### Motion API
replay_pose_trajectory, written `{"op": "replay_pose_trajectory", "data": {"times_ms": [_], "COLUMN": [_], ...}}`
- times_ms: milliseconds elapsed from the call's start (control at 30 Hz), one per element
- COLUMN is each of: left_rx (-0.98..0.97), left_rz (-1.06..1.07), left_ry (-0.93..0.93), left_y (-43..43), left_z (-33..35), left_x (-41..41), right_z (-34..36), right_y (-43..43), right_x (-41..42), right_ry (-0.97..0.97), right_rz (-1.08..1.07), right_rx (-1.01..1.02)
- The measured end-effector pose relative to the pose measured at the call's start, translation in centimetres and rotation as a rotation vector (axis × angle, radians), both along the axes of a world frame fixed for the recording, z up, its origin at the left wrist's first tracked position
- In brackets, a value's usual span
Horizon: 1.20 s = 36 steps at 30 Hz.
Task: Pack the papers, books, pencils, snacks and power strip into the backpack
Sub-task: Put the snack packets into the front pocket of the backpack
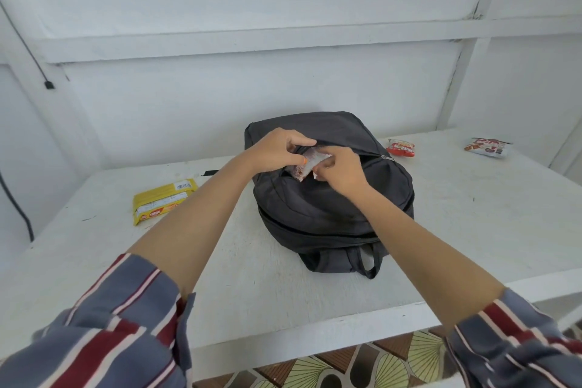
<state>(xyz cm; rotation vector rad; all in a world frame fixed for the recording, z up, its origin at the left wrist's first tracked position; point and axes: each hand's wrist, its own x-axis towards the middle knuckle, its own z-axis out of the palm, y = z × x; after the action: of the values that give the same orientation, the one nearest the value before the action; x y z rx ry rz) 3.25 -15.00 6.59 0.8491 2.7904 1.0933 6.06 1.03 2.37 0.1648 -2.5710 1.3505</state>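
Sleeves (104, 324) cut off; snack packet (307, 164) half-hidden in backpack (330, 208).

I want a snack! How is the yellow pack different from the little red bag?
The yellow pack is long and flat; the red bag is smaller and crinkly. The yellow pack lies left of the backpack, the red bag right of it. Both lie on the table, not yet packed.

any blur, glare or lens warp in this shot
Head view: soft even light, no glare, only faint shadow under the backpack; wide-angle lens bows the table edge and wall beams; the snack packet between left hand and right hand is blurred, the sleeves smeared at the bottom corners.
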Motion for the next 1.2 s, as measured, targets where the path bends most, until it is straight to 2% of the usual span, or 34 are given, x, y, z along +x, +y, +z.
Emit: {"op": "replay_pose_trajectory", "data": {"times_ms": [100,300,567,767,933,1100,1200], "left_rx": [-0.003,-0.007,-0.031,-0.030,-0.006,0.020,0.021], "left_rz": [0.006,0.002,-0.008,-0.013,-0.003,0.013,0.014], "left_ry": [-0.005,-0.004,0.005,-0.006,-0.019,-0.031,-0.045], "left_y": [0.0,0.0,-0.1,-0.2,-0.2,0.0,0.1], "left_z": [0.0,0.0,0.3,0.6,0.6,0.3,0.2], "left_x": [0.0,0.2,0.3,0.3,0.2,0.0,0.1], "right_z": [0.5,0.5,-0.3,0.2,1.1,1.3,1.2], "right_y": [1.6,1.9,0.0,-1.3,1.0,3.7,3.6], "right_x": [-0.1,0.3,-0.6,-1.3,-0.8,-0.5,-0.6], "right_ry": [0.014,-0.262,-0.321,-0.305,-0.305,-0.246,-0.228], "right_rz": [0.001,0.299,0.368,0.367,0.326,0.260,0.249], "right_rx": [0.061,-0.176,-0.268,-0.193,-0.134,0.196,0.293]}}
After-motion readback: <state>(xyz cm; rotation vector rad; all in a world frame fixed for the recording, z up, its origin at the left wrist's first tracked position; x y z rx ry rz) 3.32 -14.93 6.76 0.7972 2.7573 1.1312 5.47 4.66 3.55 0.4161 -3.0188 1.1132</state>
